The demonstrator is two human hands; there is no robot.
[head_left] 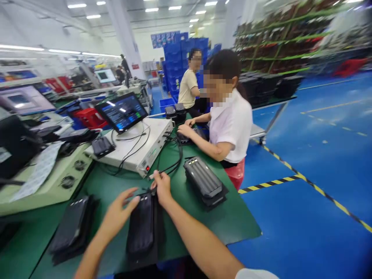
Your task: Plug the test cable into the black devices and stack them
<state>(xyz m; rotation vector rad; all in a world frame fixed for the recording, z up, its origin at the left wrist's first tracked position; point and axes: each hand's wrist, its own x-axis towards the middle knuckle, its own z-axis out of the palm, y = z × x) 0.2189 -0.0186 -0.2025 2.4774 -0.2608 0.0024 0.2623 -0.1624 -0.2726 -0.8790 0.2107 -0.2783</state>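
Observation:
A black ribbed device (141, 226) lies on dark sheets at the near edge of the green table (177, 221). My left hand (119, 211) is at its upper left corner, thumb and fingers apart. At the device's upper right, my right hand (161, 188) pinches the end of a cable with a pale connector (151, 176). Black cables (174, 164) run from there to a white instrument box (139, 149). More black devices are piled at the left (69, 224) and at the right (203, 178).
A tablet screen (123, 112) stands on the white box. At the left sits a pale green machine (58, 182) with two fans. A person in a white shirt (232, 124) works at the table's right side; another person (187, 89) sits behind.

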